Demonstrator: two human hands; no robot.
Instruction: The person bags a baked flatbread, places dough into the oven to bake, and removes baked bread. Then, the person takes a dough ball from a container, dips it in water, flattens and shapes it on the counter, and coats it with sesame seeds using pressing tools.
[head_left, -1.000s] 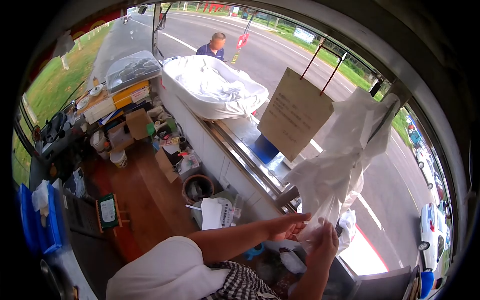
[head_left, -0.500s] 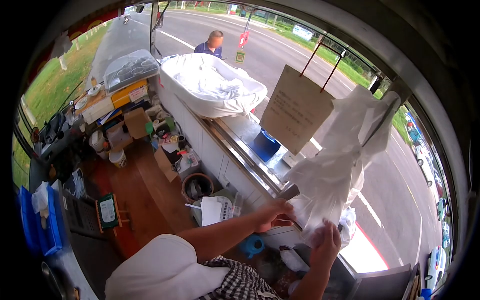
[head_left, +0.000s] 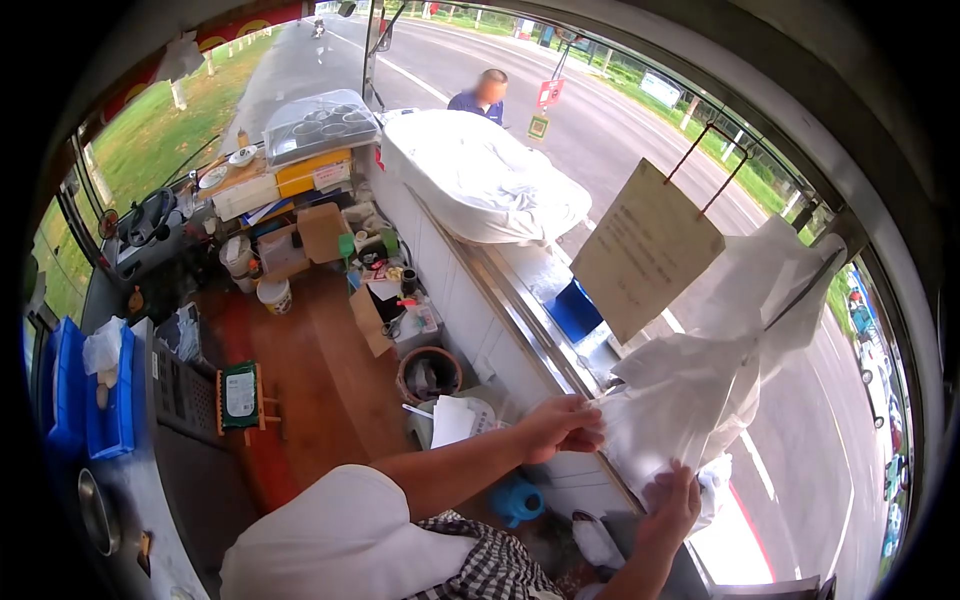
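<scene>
A bunch of thin white plastic bags (head_left: 715,365) hangs on the right side of the serving window. My left hand (head_left: 562,428) is closed at the left edge of the lower bag, fingers curled with the thumb against them. Lower and to the right, my right hand (head_left: 672,505) pinches the bag's bottom part between thumb and fingers. The thin film stretches between the two hands. A handwritten cardboard sign (head_left: 645,250) hangs on red cords just left of the bags.
A large tub covered with white cloth (head_left: 490,190) stands on the metal counter, a blue box (head_left: 574,310) nearer. Outside, a person (head_left: 482,98) stands by the window. Below are a bin (head_left: 428,375), a blue watering can (head_left: 517,500) and a small wooden stool (head_left: 243,398).
My view has turned, so the scene sits further right and slightly lower. Both hands stay at the bag, with small shifts in position.
</scene>
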